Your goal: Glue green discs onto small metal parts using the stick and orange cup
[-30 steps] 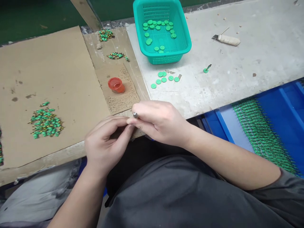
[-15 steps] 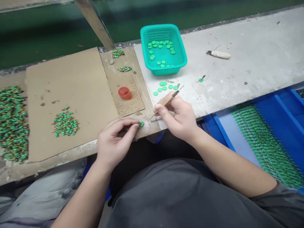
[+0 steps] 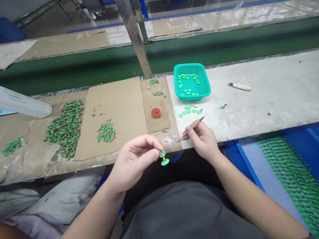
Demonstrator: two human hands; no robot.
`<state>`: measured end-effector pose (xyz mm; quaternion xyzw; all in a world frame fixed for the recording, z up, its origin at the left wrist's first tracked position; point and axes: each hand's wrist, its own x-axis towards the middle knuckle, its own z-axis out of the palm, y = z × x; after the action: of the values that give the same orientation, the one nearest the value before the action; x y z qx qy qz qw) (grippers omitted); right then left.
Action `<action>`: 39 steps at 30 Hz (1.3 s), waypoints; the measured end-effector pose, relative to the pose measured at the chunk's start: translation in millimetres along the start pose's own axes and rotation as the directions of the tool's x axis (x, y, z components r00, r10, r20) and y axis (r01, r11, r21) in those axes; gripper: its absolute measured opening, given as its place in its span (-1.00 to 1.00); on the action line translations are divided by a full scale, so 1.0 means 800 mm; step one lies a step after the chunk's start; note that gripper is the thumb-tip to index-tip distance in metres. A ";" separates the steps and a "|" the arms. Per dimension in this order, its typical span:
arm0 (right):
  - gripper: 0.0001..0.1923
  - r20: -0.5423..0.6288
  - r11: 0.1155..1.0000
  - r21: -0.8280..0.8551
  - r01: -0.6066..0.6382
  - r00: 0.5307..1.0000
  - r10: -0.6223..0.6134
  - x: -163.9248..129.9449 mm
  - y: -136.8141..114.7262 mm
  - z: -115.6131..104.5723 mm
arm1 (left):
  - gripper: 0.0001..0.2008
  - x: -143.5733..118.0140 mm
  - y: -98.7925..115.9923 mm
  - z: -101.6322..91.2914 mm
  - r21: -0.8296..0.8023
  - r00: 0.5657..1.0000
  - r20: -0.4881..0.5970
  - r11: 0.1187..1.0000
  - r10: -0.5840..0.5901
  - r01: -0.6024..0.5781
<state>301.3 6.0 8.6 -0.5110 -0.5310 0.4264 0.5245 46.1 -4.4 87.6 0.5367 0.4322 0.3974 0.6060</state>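
Workbench (image 3: 249, 121) behind, the green disc (image 3: 164, 162) now hangs beneath left fingers (image 3: 151, 157).

A metal post (image 3: 135, 38) (greyish) stands before a green panel (image 3: 224, 50).

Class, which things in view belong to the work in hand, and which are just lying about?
Belongs, apparently:
green piece, in left hand
pointed tool, in right hand
loose green discs
teal basket
red cup, perhaps

Lying about, seemingly:
pale-handled knife
brown scrap
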 end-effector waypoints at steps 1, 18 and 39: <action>-0.58 0.001 1.000 -0.001 0.000 1.000 0.000 0.000 0.000 0.000 | -0.57 0.000 0.002 0.001 -0.002 1.000 0.001 1.000 -0.013 0.013; -0.72 -0.094 0.986 -0.117 0.123 0.986 -0.134 -0.031 -0.012 -0.039 | -0.70 0.092 -0.016 0.035 0.584 0.962 0.032 0.776 0.273 -0.240; -0.78 -0.299 0.987 -0.144 0.077 0.947 -0.117 -0.093 -0.016 -0.152 | -0.63 0.270 -0.046 0.227 0.706 0.930 0.107 0.632 0.352 -0.320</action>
<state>415.8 -79.1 23.0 -0.5774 -0.4943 0.2798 0.5865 286.4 140.1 39.0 0.7912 0.4567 0.3155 0.2568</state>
